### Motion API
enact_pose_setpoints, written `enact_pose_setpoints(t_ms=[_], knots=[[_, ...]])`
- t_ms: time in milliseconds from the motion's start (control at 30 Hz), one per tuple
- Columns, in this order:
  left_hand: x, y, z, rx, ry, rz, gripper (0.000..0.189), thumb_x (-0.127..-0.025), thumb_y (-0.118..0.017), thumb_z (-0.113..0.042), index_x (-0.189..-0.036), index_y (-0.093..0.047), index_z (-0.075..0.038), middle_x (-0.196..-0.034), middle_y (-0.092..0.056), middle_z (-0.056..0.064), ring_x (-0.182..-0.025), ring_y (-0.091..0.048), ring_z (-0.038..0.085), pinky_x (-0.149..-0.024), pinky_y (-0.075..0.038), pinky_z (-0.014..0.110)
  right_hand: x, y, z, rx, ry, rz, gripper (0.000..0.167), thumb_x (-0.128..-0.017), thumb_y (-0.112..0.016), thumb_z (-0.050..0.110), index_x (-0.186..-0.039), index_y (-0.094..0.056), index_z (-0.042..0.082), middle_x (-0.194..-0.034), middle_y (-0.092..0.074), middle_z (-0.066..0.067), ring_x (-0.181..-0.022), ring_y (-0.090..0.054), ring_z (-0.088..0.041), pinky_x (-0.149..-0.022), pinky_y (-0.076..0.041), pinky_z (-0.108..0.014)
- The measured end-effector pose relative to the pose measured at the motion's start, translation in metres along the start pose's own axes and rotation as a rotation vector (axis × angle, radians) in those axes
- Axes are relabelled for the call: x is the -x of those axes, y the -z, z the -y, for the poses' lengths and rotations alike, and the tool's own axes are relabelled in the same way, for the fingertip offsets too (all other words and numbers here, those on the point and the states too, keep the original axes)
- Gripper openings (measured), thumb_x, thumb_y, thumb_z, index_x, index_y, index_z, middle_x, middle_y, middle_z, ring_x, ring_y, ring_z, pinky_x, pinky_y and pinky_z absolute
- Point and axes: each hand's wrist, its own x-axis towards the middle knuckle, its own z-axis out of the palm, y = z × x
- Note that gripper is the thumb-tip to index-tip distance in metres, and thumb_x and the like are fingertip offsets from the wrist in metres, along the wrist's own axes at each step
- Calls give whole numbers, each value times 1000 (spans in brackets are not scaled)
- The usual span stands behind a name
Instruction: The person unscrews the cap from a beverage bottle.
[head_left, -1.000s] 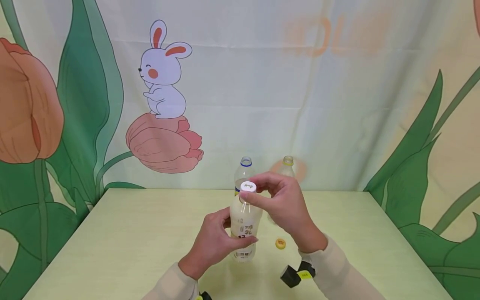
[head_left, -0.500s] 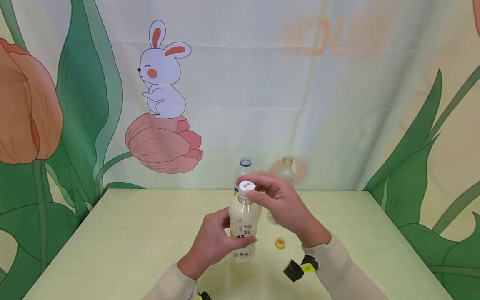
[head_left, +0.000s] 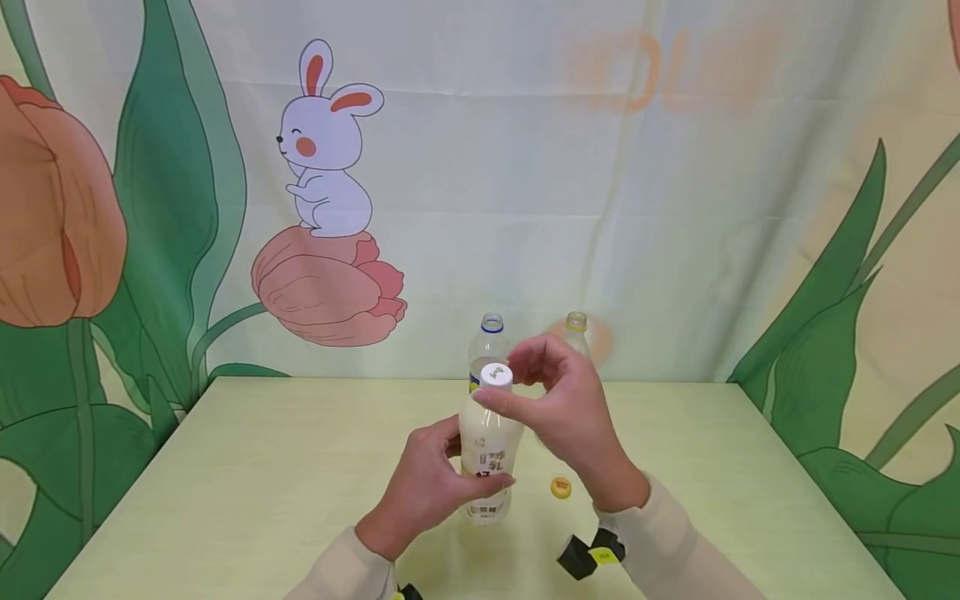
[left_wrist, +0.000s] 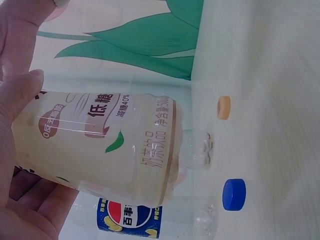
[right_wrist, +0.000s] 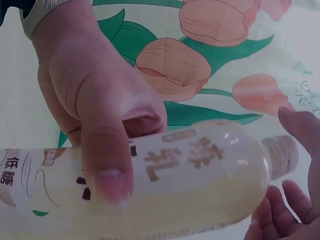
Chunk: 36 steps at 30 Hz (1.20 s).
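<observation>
My left hand (head_left: pixel 431 483) grips an upright milk tea bottle (head_left: pixel 491 446) round its middle, thumb across the front of the label. On top sits a white cap (head_left: pixel 497 374), still on the neck. My right hand (head_left: pixel 576 408) is loosely around that cap, thumb at its front left and fingers off to its right. The right wrist view shows a gap between the right thumb (right_wrist: pixel 296 125) and the bottle's cap (right_wrist: pixel 282 156), with the fingers close below the neck. Pale liquid fills much of the bottle.
Behind stand two uncapped clear bottles: a Pepsi-labelled bottle (head_left: pixel 491 342) with a blue neck ring, and a bottle with a yellow ring (head_left: pixel 576 333), partly hidden. A yellow cap (head_left: pixel 561 487) and a blue cap (left_wrist: pixel 234 195) lie on the table (head_left: pixel 300 475). A printed curtain hangs behind.
My right hand has turned on the cap: its fingers, stretched behind the cap half a second ago, have come back to the right and loosened, while the thumb has shifted left.
</observation>
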Motion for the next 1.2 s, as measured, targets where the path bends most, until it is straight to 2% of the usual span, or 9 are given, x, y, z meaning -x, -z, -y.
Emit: enact_pose_setpoints(t_ms=[200, 467, 700, 1000, 1200], knots=[[0, -2, 1, -17, -16, -4, 44, -71, -95, -19, -107, -71, -24, -99, -75, -11, -88, -73, 8, -86, -62, 27, 3, -6, 5, 53, 5, -80, 34, -71, -95, 20, -91, -69, 12, -89, -70, -4, -88, -63, -29, -82, -55, -31], [0, -1, 1, -7, -6, 5, 45, -71, -96, -25, -109, -71, -25, -100, -75, -10, -88, -73, 9, -85, -62, 27, 3, -6, 6, 18, 10, -69, 26, -76, -91, 17, -95, -76, 12, -88, -75, -5, -86, -66, -21, -84, -56, -34], [1, 0, 2, 3, 3, 7, 46, -71, -96, -27, -110, -71, -25, -100, -75, -10, -89, -73, 9, -87, -63, 32, 2, -3, 4, -3, 13, -23, 23, -80, -87, 16, -102, -79, 13, -92, -76, -5, -87, -67, -20, -88, -53, -35], [0, 0, 2, -11, -9, -5, 45, -70, -96, -25, -107, -71, -24, -98, -75, -10, -87, -73, 8, -86, -63, 33, 3, -1, 4, -56, 30, 90, 27, -91, -76, 10, -117, -75, 7, -103, -74, -2, -90, -65, -18, -79, -55, -28], [0, 1, 1, -16, -24, -5, 45, -71, -96, -24, -108, -71, -23, -99, -75, -10, -87, -73, 8, -86, -63, 33, 2, 0, 3, -79, 57, 167, 31, -97, -66, 7, -127, -70, 5, -119, -71, -13, -102, -64, -17, -91, -54, -35]])
